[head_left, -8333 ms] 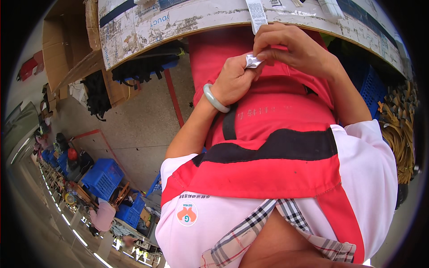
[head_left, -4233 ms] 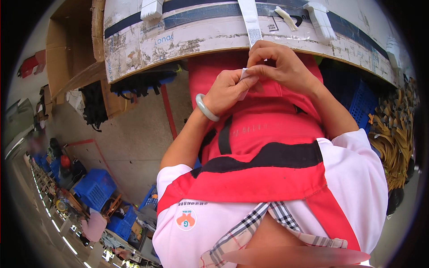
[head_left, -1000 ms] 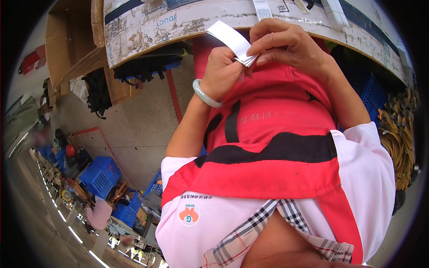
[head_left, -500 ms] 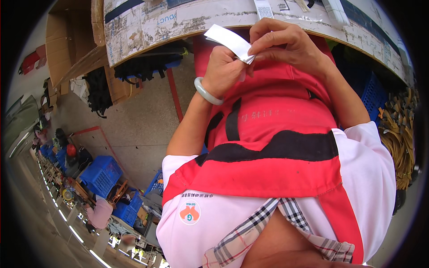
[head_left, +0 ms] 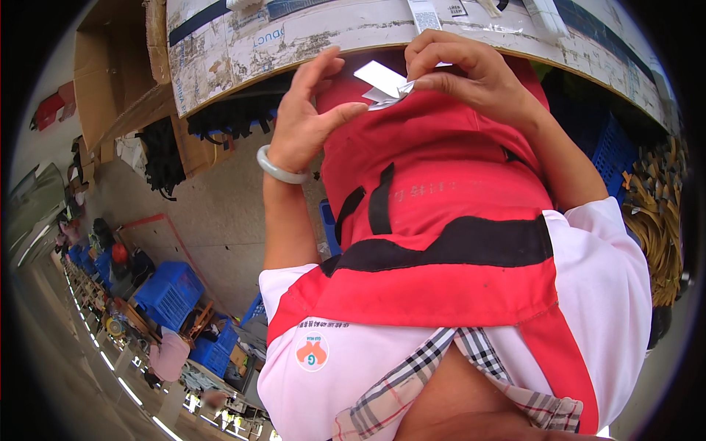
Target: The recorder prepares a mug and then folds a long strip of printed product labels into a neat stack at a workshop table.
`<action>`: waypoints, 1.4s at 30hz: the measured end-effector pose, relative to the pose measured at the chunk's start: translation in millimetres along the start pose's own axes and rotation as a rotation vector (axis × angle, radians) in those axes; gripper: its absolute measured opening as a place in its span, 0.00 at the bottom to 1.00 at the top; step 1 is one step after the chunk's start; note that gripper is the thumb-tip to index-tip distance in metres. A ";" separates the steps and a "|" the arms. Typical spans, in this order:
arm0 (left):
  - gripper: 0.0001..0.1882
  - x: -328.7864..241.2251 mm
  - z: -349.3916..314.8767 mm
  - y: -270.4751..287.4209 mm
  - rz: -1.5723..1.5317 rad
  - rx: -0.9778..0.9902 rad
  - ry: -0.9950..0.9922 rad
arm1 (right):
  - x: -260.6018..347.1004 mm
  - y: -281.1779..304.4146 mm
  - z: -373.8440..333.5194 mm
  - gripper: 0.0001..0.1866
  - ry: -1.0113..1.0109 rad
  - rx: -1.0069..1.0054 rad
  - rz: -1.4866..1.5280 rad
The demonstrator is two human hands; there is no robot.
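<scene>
- Far left: blue crates (head_left: 170, 292) stand on the floor well away from the work, with an open cardboard box (head_left: 118, 81) above them at the worn table edge (head_left: 309, 37).
- The left hand (head_left: 305, 121) is open, fingers spread and holding nothing, just beside the white paper strip (head_left: 382, 79) (a pale bangle (head_left: 282, 167) sits on its wrist).
- The strip is at chest height in front of the red apron (head_left: 441, 191), one end free, the other pinched.
- The right hand (head_left: 471, 77) has thumb and fingertips closed on the strip's crumpled end.
- Judging from this, doing it well means a firm pinch close to the crumple, the free end kept taut, and the open hand taking hold near the fold, not at the tip, so the paper does not tear.
</scene>
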State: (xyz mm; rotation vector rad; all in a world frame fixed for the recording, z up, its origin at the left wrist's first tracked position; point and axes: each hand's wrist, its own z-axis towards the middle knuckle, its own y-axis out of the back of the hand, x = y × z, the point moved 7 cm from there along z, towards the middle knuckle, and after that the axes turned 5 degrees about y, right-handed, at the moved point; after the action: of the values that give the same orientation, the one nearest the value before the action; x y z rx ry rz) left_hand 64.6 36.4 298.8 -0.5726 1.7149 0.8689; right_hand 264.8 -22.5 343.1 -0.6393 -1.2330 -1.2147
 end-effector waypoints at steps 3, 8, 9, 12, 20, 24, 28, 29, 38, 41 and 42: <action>0.41 -26.4 -1.4 -1.2 -0.174 0.097 -0.050 | -2.6 -4.6 -1.6 0.03 -0.053 -0.004 0.061; 0.19 -23.6 -4.2 -66.6 -0.338 0.353 0.137 | 6.3 -8.2 8.1 0.04 0.006 -0.109 -0.036; 0.19 -21.2 -2.8 -76.5 -0.342 0.357 0.137 | 2.9 -7.4 8.5 0.04 -0.012 -0.121 -0.031; 0.09 -13.1 -1.5 -88.4 -0.607 0.293 0.091 | -6.3 -5.8 3.2 0.04 -0.076 -0.133 0.011; 0.12 1.8 -5.9 -91.2 -0.465 0.213 0.175 | 6.2 -12.3 6.5 0.12 -0.033 -0.125 -0.216; 0.11 -7.0 -4.3 -86.5 -0.289 0.151 0.034 | 10.6 -18.6 8.2 0.19 0.060 -0.058 -0.432; 0.11 -5.0 -4.8 -86.1 -0.285 0.141 0.095 | 2.6 -13.5 5.2 0.19 -0.048 0.081 -0.246; 0.11 -2.4 -5.5 -86.7 -0.303 0.148 0.134 | 1.0 -14.0 4.0 0.19 -0.062 0.132 -0.190; 0.12 -7.0 -9.8 -93.0 -0.263 0.251 0.056 | -3.7 -0.7 7.0 0.05 -0.183 0.111 -0.041; 0.11 -7.6 -10.3 -91.3 -0.189 0.228 0.007 | -10.9 -7.8 2.8 0.05 -0.275 0.178 0.043; 0.11 -6.4 -10.3 -92.0 -0.189 0.229 0.008 | -8.6 -7.6 3.1 0.04 -0.242 0.171 0.022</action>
State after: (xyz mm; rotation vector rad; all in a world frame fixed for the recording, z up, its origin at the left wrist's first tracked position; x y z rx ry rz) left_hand 128.5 -28.8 281.9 -0.5726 1.7073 0.5291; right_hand 257.7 -19.0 334.2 -0.6852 -1.5100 -1.0209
